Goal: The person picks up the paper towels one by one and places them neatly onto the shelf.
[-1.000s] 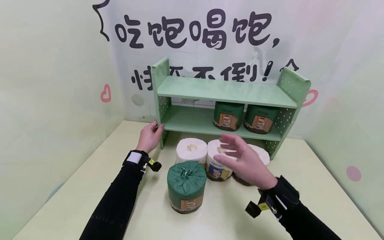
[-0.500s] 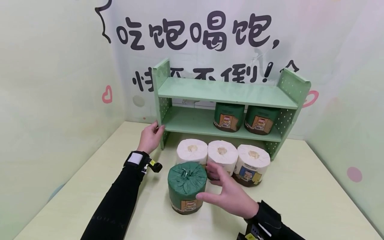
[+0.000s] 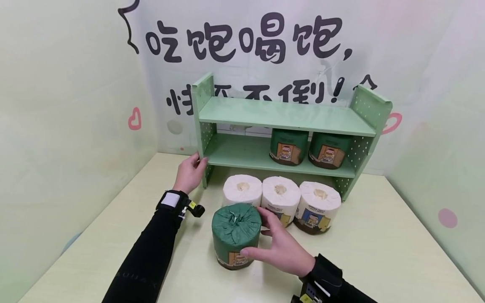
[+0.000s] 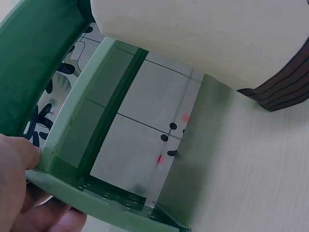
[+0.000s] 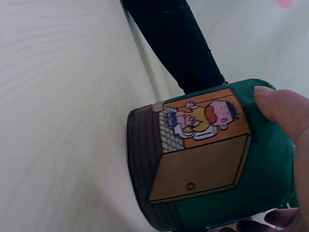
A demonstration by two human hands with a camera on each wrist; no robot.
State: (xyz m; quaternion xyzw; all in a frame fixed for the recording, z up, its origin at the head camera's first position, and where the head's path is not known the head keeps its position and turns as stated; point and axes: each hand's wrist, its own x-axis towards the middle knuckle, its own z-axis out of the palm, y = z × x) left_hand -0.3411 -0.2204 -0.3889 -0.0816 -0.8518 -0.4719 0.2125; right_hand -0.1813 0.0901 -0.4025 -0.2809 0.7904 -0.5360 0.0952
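My right hand [image 3: 285, 249] grips a green-wrapped toilet roll [image 3: 235, 229] from its right side, thumb at the front and fingers behind. The roll stands upright on the table, its crumpled paper top up; the right wrist view shows the thumb on its green wrapper [image 5: 270, 159]. My left hand [image 3: 189, 173] holds the left side panel of a light green two-tier shelf [image 3: 242, 149], with thumb and fingers on either side of the panel's edge [image 4: 111, 205]. Two more green rolls [image 3: 289, 147] stand on the lower board's right half.
Three white-wrapped toilet rolls [image 3: 280, 195] stand in a row on the table [image 3: 379, 252] before the shelf, close behind the green roll. The upper board [image 3: 284, 112] spans above the lower one. Walls rise behind and on both sides.
My right hand has come down and left from above the white rolls to the green roll and closed round it. The left hand stays at the shelf.
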